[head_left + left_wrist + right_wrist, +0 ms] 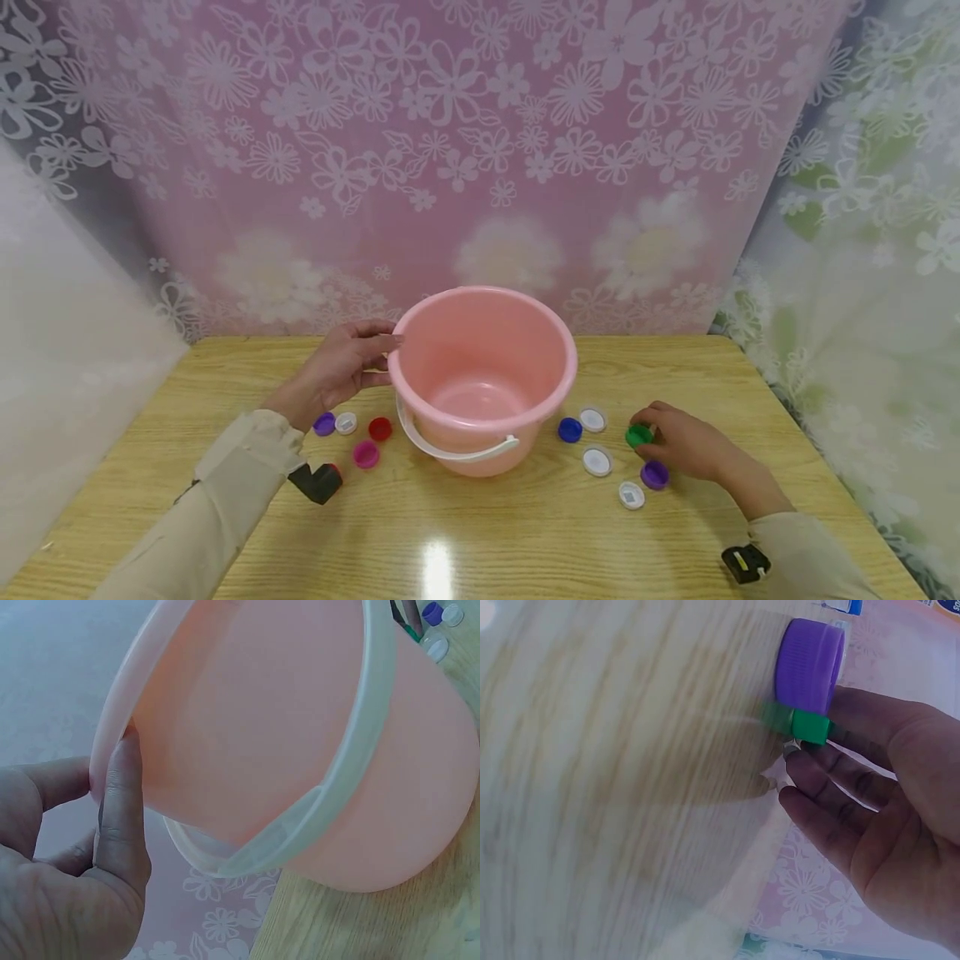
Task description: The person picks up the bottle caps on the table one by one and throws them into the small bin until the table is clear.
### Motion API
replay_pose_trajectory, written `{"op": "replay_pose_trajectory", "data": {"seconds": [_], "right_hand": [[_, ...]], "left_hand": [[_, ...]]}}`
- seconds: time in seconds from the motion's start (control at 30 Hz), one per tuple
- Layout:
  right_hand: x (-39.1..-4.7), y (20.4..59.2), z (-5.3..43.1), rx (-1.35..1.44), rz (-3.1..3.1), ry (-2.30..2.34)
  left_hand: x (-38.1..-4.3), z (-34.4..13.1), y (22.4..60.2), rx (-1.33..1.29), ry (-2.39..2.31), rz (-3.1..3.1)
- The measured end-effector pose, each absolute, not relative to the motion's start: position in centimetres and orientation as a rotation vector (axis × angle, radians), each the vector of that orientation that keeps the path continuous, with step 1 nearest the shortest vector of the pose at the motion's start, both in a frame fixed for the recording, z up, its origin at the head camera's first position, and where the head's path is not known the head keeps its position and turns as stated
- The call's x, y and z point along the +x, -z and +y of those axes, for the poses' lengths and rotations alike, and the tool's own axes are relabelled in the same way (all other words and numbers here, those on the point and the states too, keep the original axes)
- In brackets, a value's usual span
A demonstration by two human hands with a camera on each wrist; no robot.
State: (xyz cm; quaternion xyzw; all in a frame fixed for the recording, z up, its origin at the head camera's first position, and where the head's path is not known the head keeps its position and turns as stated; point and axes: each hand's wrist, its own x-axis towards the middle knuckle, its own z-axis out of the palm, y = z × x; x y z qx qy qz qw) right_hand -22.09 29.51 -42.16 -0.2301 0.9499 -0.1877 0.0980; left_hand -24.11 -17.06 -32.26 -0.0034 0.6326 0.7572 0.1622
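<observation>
A pink bucket (480, 400) with a white handle (457, 452) stands upright in the middle of the wooden table. My left hand (347, 367) grips its left rim, as the left wrist view shows close up, thumb (124, 802) on one side and fingers on the other. To the right of the bucket, my right hand (686, 442) pinches a green bottle cap (639, 435) between thumb and fingers. A purple cap (655, 475) lies just in front of that hand, and it fills the upper part of the right wrist view beside the green cap (810, 726).
Right of the bucket lie a blue cap (570, 430) and several white caps (597, 461). On its left are a red cap (380, 429), a pink cap (366, 454), a purple cap (324, 424) and a white cap (346, 423). A flowered curtain (495, 167) hangs behind the table (525, 542).
</observation>
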Motion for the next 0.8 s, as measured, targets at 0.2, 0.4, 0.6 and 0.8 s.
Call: {"op": "replay_pose_trajectory", "data": {"seconds": [0.2, 0.4, 0.6, 0.8], "right_hand": [[-22.04, 42.26, 29.59, -0.687, 2.815, 0.561], [-21.96, 42.34, 29.57, -0.692, 2.815, 0.583], [-21.96, 42.24, 29.58, -0.694, 2.815, 0.591], [-22.18, 41.65, 29.77, -0.660, 2.799, 0.617]], "left_hand": [[-24.01, -16.97, 32.25, -0.008, -2.166, 1.819], [-23.98, -16.86, 32.27, -0.015, -2.182, 1.794], [-23.92, -16.92, 32.32, -0.025, -2.169, 1.807], [-23.93, -16.91, 32.28, -0.039, -2.180, 1.790]]}}
